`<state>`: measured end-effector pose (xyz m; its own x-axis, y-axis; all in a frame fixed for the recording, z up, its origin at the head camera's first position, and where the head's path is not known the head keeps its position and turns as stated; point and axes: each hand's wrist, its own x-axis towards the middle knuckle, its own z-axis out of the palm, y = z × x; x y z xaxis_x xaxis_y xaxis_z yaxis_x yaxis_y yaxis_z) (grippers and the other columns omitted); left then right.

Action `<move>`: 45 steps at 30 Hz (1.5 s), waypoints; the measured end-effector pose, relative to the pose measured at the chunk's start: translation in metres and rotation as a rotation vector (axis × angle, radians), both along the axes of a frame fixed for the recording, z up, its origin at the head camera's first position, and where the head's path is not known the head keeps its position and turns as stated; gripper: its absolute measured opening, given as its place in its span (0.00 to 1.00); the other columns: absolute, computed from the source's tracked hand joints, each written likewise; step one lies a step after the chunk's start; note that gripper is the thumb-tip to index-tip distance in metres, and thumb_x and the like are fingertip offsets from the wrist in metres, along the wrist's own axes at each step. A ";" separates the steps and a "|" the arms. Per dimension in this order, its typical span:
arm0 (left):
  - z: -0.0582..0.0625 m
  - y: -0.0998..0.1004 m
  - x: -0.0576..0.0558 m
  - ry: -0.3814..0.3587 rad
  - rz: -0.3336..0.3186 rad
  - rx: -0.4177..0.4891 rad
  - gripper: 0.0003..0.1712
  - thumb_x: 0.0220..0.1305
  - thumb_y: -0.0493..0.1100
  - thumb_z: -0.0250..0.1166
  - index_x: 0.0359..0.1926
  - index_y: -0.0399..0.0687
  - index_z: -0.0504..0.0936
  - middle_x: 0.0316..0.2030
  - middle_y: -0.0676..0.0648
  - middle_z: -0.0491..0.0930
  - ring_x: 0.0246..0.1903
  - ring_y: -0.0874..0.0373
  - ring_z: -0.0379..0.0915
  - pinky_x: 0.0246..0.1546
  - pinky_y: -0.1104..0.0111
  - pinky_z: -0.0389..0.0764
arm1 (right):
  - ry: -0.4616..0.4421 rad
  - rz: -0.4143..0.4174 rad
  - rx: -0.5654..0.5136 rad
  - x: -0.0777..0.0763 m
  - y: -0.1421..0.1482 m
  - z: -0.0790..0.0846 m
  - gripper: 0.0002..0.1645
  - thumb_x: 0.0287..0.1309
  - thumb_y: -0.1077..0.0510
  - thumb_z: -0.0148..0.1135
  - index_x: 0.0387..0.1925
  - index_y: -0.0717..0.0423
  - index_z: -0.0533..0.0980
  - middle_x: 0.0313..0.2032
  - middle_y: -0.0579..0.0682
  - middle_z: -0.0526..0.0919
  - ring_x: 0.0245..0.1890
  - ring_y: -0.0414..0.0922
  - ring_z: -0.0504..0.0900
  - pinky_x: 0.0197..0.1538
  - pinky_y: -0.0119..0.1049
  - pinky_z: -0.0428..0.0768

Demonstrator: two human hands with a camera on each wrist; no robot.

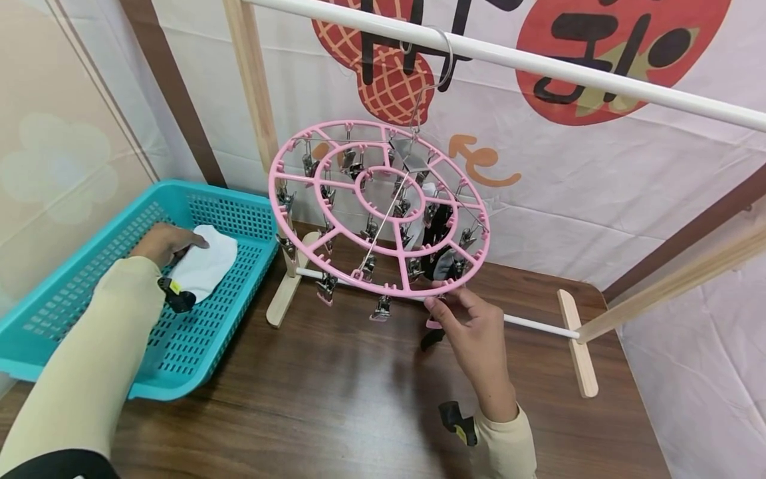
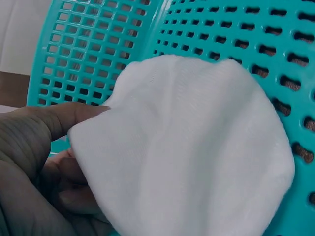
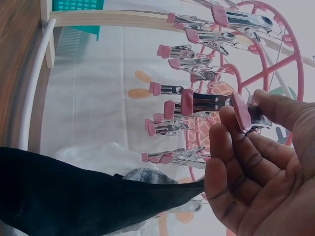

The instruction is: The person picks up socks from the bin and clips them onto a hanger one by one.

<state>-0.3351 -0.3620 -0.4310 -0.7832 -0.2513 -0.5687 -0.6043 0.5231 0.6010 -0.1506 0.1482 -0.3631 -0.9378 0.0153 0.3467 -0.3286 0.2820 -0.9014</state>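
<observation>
My left hand (image 1: 163,245) reaches into the turquoise basket (image 1: 206,384) and pinches the edge of a white, sock-like cloth (image 2: 192,147) between thumb and fingers. The cloth lies over the basket's perforated floor. A round pink drying hanger (image 1: 399,249) with metal clips hangs at the middle. At its front right rim my right hand (image 1: 479,332) pinches a pink-tipped metal clip (image 3: 240,112) between thumb and fingers. Beside that hand, a black sock-like cloth (image 3: 88,191) with a grey patch hangs from the hanger. Other dark, grey and white cloths show behind the hanger's right side.
The hanger's wire hook (image 1: 447,63) sits over a white rail (image 1: 538,63) on wooden posts. A lower white bar (image 1: 535,324) joins the wooden feet (image 1: 579,352) on the brown table (image 1: 311,399). A printed fabric wall stands behind.
</observation>
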 end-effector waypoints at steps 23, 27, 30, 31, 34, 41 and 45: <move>-0.001 0.014 -0.002 0.159 0.013 -0.007 0.30 0.64 0.58 0.59 0.52 0.34 0.72 0.49 0.35 0.64 0.39 0.48 0.66 0.34 0.60 0.73 | 0.111 0.053 -0.121 -0.003 0.002 0.006 0.17 0.56 0.70 0.65 0.49 0.63 0.80 0.42 0.58 0.81 0.32 0.44 0.81 0.37 0.37 0.82; 0.000 0.015 -0.001 0.195 0.029 0.007 0.18 0.62 0.53 0.62 0.41 0.42 0.75 0.42 0.40 0.67 0.36 0.50 0.66 0.32 0.60 0.72 | 0.083 0.056 -0.144 -0.002 0.003 0.006 0.15 0.55 0.70 0.66 0.46 0.66 0.80 0.44 0.58 0.83 0.32 0.44 0.82 0.36 0.38 0.83; 0.003 0.016 0.000 0.199 0.002 0.023 0.25 0.62 0.51 0.62 0.52 0.38 0.74 0.51 0.31 0.68 0.43 0.44 0.67 0.36 0.57 0.75 | 0.047 0.070 -0.175 -0.002 0.002 0.006 0.15 0.55 0.69 0.66 0.45 0.70 0.79 0.44 0.59 0.83 0.32 0.46 0.84 0.35 0.42 0.83; 0.005 0.016 0.001 0.199 -0.010 0.032 0.27 0.62 0.51 0.62 0.55 0.37 0.71 0.56 0.31 0.65 0.46 0.43 0.66 0.38 0.56 0.75 | 0.037 0.075 -0.179 -0.001 0.001 0.006 0.15 0.55 0.69 0.66 0.46 0.70 0.79 0.44 0.59 0.83 0.33 0.46 0.84 0.35 0.42 0.83; 0.009 0.017 0.002 0.209 -0.036 0.058 0.15 0.62 0.47 0.63 0.44 0.41 0.78 0.50 0.34 0.70 0.43 0.45 0.67 0.37 0.57 0.74 | 0.019 0.094 -0.187 -0.001 0.000 0.006 0.15 0.55 0.70 0.65 0.46 0.70 0.79 0.43 0.57 0.84 0.32 0.48 0.85 0.36 0.44 0.83; 0.028 0.019 0.002 0.210 -0.181 0.089 0.20 0.65 0.43 0.60 0.18 0.55 0.64 0.21 0.52 0.59 0.22 0.55 0.60 0.27 0.60 0.68 | 0.021 0.123 -0.153 0.000 0.000 0.008 0.14 0.56 0.71 0.64 0.46 0.67 0.79 0.37 0.64 0.83 0.30 0.48 0.86 0.37 0.42 0.83; 0.036 0.021 0.001 0.212 -0.221 0.109 0.21 0.66 0.50 0.62 0.21 0.53 0.64 0.27 0.49 0.61 0.29 0.53 0.62 0.32 0.59 0.69 | 0.022 0.122 -0.140 0.001 0.000 0.008 0.15 0.56 0.71 0.64 0.46 0.66 0.78 0.37 0.64 0.83 0.32 0.47 0.86 0.37 0.39 0.82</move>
<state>-0.3339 -0.3414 -0.3948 -0.9161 -0.0082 -0.4009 -0.3382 0.5531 0.7614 -0.1494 0.1482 -0.3550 -0.9280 -0.0486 0.3693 -0.3725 0.1117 -0.9213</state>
